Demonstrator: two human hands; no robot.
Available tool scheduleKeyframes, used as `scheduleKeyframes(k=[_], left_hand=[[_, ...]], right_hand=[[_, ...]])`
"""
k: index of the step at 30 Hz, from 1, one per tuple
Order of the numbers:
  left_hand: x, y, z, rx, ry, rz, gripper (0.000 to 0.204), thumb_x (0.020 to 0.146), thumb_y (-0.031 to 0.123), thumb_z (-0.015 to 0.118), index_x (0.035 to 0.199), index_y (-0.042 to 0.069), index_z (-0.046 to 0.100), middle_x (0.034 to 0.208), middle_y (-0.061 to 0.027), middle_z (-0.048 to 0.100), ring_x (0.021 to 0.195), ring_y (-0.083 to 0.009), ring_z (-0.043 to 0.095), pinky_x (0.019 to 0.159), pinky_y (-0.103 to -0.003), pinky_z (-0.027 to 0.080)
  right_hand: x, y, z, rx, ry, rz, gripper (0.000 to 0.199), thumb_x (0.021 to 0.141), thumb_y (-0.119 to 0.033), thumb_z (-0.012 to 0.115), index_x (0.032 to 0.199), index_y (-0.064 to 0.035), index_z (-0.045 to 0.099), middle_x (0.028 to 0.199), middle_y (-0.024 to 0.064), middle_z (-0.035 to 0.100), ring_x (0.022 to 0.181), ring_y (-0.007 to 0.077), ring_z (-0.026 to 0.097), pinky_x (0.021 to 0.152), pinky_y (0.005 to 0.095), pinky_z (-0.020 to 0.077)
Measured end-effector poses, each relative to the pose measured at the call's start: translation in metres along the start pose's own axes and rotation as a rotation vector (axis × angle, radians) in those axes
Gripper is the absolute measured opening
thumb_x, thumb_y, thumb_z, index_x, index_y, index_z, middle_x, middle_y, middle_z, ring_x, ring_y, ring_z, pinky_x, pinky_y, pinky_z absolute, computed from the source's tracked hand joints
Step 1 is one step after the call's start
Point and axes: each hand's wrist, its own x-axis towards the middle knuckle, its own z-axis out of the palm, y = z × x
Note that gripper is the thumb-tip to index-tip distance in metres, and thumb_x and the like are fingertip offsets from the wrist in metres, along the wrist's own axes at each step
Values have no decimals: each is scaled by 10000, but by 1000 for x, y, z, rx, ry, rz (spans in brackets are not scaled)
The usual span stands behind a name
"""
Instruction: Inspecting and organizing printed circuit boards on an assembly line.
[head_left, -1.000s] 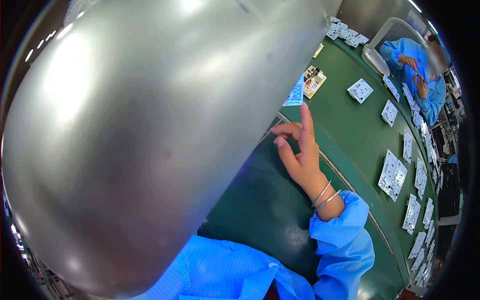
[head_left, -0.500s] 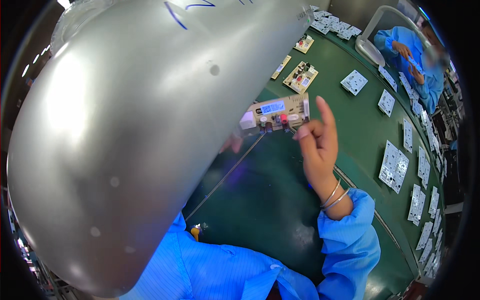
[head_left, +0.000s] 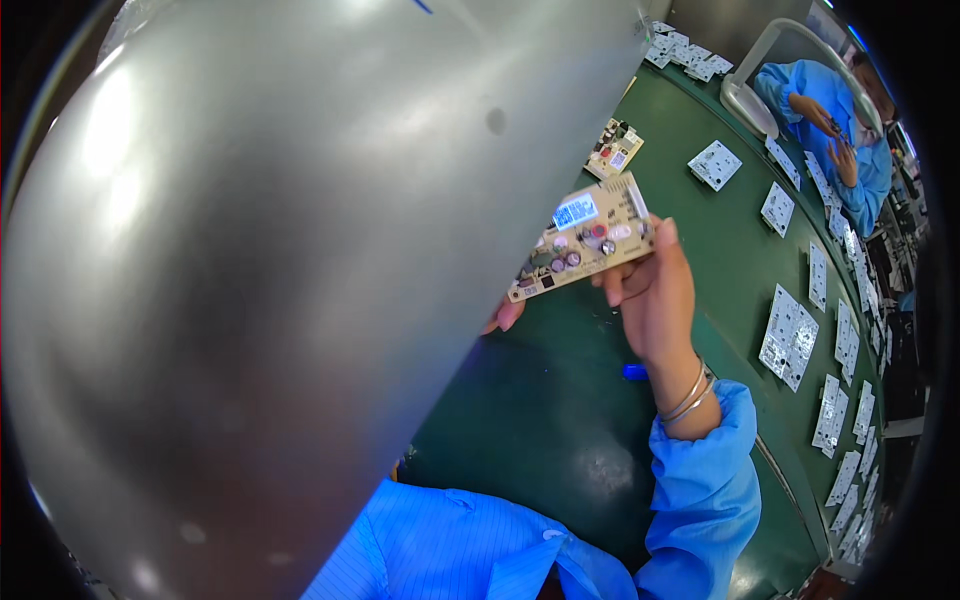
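Circuit board is poking out right of the big silver hood, now pinched in the right hand, which had a finger sticking up half a second ago. Hood blocks most of the left hand, can't tell its grip. White boards sit well right of the hood.

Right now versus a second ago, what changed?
Right hand was empty with index finger raised; it has now taken hold of the tan circuit board's right end. More of the board shows past the silver cover; left fingertips appear by its lower-left corner. White boards stayed put.
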Motion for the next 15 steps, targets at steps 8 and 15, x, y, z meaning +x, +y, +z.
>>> scheduleKeyframes(k=[8, 15], left_hand=[[0, -1, 0, 164, -78, -140, 694, 834, 600, 118, 1075, 46, 461, 515, -123, 515, 292, -109, 348, 299, -232, 334], [1, 1, 13, -118, 78, 89, 662, 856, 561, 154, 1085, 8, 439, 528, -83, 498, 325, -115, 337, 363, -275, 342]], right_hand=[[5, -22, -19, 12, -60, 215, 273, 841, -186, 454, 987, 30, 536, 738, 60, 582, 519, 79, 505, 469, 203, 430], [14, -35, -48, 82, -54, 346, 243, 822, -51, 392, 983, 102, 489, 658, 86, 552, 407, 98, 461, 340, 211, 393]])
